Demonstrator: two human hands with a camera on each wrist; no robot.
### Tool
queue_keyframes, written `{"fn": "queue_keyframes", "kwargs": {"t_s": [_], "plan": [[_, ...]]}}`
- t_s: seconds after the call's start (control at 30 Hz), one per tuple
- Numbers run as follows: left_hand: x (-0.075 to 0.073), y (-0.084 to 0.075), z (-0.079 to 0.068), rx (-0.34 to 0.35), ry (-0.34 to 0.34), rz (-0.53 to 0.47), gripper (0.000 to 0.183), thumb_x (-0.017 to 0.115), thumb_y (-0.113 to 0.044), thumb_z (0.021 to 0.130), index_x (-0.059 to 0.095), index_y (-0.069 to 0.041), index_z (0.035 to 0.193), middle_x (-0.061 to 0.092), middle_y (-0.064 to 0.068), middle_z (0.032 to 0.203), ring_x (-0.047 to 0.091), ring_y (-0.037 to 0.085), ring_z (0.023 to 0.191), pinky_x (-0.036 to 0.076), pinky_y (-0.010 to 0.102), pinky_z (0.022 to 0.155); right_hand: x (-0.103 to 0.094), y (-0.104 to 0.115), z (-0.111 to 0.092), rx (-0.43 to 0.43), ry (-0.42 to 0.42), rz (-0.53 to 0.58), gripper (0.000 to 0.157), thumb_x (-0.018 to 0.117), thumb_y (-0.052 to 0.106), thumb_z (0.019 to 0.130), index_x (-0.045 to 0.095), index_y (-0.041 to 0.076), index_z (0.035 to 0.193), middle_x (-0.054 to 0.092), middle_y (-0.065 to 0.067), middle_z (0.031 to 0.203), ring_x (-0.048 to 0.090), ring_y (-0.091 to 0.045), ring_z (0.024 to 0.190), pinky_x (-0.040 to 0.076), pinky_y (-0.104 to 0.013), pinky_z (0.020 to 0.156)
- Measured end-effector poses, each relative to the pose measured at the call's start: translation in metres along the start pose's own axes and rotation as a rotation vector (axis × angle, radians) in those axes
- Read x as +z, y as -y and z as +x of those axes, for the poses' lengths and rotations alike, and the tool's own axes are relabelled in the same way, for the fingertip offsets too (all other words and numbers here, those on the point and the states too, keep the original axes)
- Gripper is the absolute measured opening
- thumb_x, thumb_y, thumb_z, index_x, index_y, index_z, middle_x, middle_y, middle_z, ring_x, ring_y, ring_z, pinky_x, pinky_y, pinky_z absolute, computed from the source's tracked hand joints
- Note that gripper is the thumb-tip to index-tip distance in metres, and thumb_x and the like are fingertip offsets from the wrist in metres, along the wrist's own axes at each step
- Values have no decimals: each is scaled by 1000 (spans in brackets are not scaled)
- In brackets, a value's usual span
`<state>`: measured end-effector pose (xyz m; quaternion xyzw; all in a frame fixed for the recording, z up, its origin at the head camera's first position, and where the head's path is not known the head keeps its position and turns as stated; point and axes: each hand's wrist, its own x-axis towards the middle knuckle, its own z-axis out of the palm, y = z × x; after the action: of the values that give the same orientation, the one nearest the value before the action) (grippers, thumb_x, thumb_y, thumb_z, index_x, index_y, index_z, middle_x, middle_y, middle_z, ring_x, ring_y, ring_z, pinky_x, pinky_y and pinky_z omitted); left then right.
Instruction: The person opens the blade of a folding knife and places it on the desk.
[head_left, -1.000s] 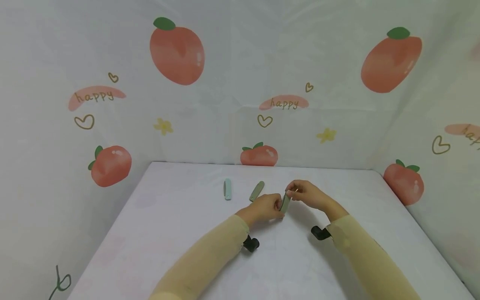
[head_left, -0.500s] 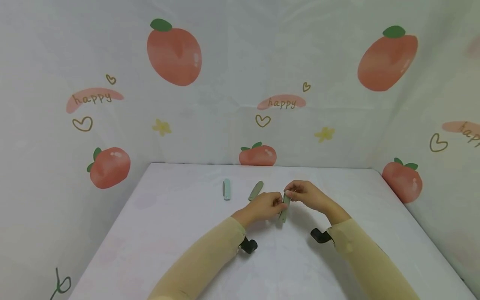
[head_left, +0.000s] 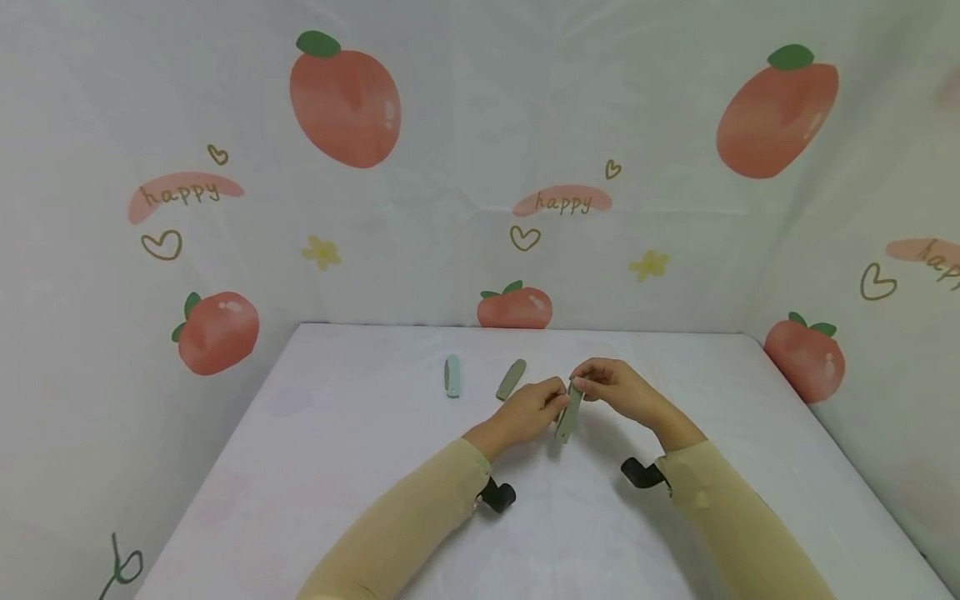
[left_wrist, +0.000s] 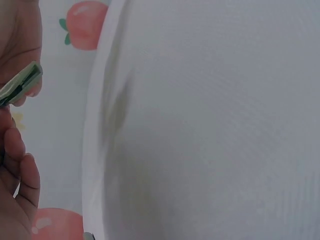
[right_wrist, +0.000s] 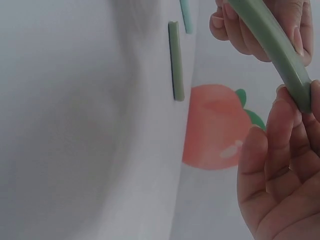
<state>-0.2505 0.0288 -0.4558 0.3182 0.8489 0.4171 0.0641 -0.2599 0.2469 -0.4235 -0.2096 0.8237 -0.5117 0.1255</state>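
A slim sage-green handle (head_left: 570, 417), with a dark slot along one edge in the left wrist view, is held tilted above the table between both hands. My right hand (head_left: 618, 392) pinches its upper end between thumb and fingers, clear in the right wrist view. At its left side my left hand (head_left: 528, 408) pinches its edge with thumb and curled fingers; what exactly the fingertips grip is partly hidden. The handle's lower end hangs free. Left of the hands lies a second green handle (head_left: 512, 380), and farther left a pale blue-green handle (head_left: 452, 377).
The white table (head_left: 337, 467) ends at a back edge against a white wall sheet (head_left: 427, 242) printed with red fruit and writing. Black wrist mounts (head_left: 497, 495) stick out from the sleeves.
My left hand has moved from the handle's lower end up along its left side, leaving that lower end exposed. My right hand has stayed at the upper end. The two lying handles are unmoved.
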Motion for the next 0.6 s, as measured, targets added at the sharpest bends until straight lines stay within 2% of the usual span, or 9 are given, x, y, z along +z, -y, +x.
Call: {"fn": "queue_keyframes", "kwargs": {"t_s": [0.3,0.6], "plan": [[2,-1,-3,8,-14,-78,16,46,-23,108,53,-14,96,57,-5,80,50,7,71,42,23,64,0,2,-2,-7,7,32,24,59,15,102,62,-5,113,66,-13,101,63,-16,91,52,-30,81],[2,-1,-8,1,-52,-127,18,45,-21,108,53,-12,95,56,-5,78,50,7,70,41,23,63,-1,1,-7,42,-10,35,27,60,18,102,61,-6,114,66,-7,98,61,-33,95,52,-30,80]]}}
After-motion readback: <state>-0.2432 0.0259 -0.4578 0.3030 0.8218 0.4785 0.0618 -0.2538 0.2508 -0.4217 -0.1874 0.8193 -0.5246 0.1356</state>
